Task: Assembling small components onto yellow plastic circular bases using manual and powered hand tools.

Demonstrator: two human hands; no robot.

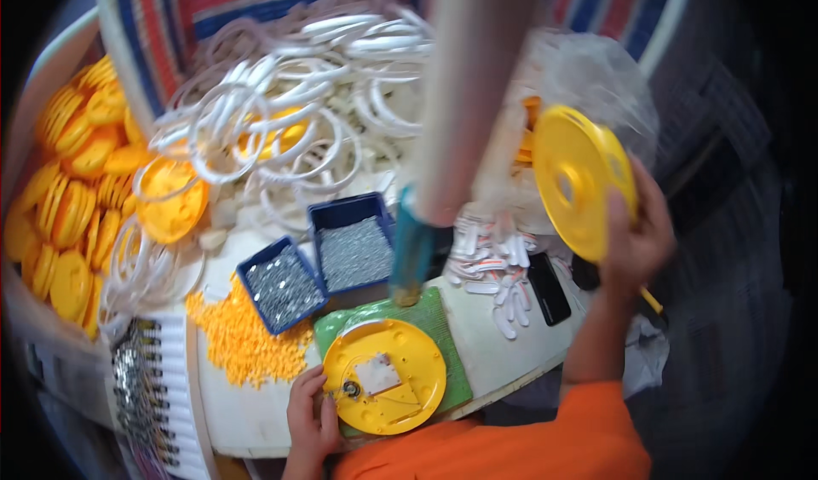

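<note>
A yellow round plastic base (409,352) lies on a green mat (447,344) at the table's near edge. On it sit a white square piece (377,373) and a small dark round part (351,389) near the left rim. My left hand (313,416) grips that rim, with fingers and thumb closed at the edge. Raised to the right, my right hand (639,224) holds a yellow round disc (588,186) tilted on edge, its raised hub facing left. Some of the right fingers are hidden behind the disc.
A blurred grey post with a teal end (413,241) stands over the mat. Blue bins (281,286) hold small metal parts beside yellow bits (247,335). White rings (298,114) pile behind; yellow discs (72,216) heap left. White strips (503,267) and a black phone (548,288) lie right.
</note>
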